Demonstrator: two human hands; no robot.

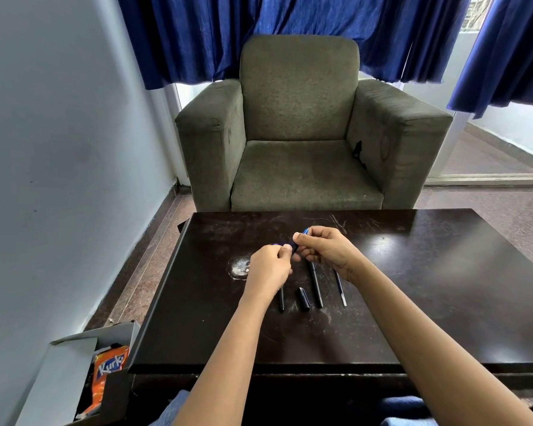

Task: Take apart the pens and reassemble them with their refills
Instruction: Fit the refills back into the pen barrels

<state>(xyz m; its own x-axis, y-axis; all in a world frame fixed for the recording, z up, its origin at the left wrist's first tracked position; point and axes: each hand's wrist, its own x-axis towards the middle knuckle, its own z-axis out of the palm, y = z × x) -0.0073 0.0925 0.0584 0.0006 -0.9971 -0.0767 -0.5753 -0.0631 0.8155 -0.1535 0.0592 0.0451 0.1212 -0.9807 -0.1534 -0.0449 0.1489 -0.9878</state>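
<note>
snack packet (pixel 108 368): says "Kurk", white letters on orange, rest cut off
where: it's in the cardboard box (pixel 71 361)

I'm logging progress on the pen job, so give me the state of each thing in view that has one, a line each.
Blue pen: off the table, gripped by both hands.
Left hand: closed on the pen's dark end.
Right hand: closed on the pen's blue end.
Black barrel: lying loose on the table.
Cap: off, lying alone.
Refill: out, lying beside the barrel.
Short black piece: lying loose, partly under the left wrist.
Cardboard box: open, snack packet inside.
</note>
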